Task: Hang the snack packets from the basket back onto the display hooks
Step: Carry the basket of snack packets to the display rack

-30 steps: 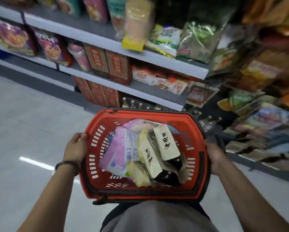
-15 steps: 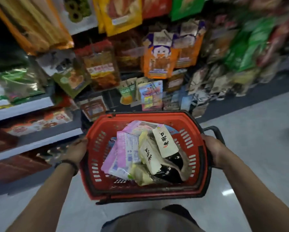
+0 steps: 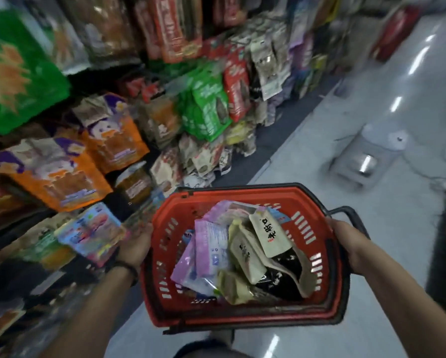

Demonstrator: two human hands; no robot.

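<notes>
The snack packets (image 3: 242,257) lie in a loose heap inside the red basket (image 3: 242,196), with flat pink and lilac pouches toward its left side and cream-and-black bags toward its right. They look light and soft to me, crinkly film that would slip and buckle. I'd pinch each one by its stiffer sealed top strip, where a hang hole should be, though I can't make out any holes. The lower packets are buried under the upper ones.

The left hand (image 3: 136,246) clasps the basket's left rim, its fingers smeared by blur. The right hand (image 3: 346,244) wraps the right rim, just beside the black handle (image 3: 351,213). Neither hand has a finger free for a packet.

Beyond the basket's far and left sides hang crowded display packets (image 3: 209,109) in orange, green and red, but the hooks carrying them are hidden behind the bags. Off the basket's far right corner, a pale blurred object (image 3: 366,161) sits on the floor (image 3: 320,140); I can't identify it.
</notes>
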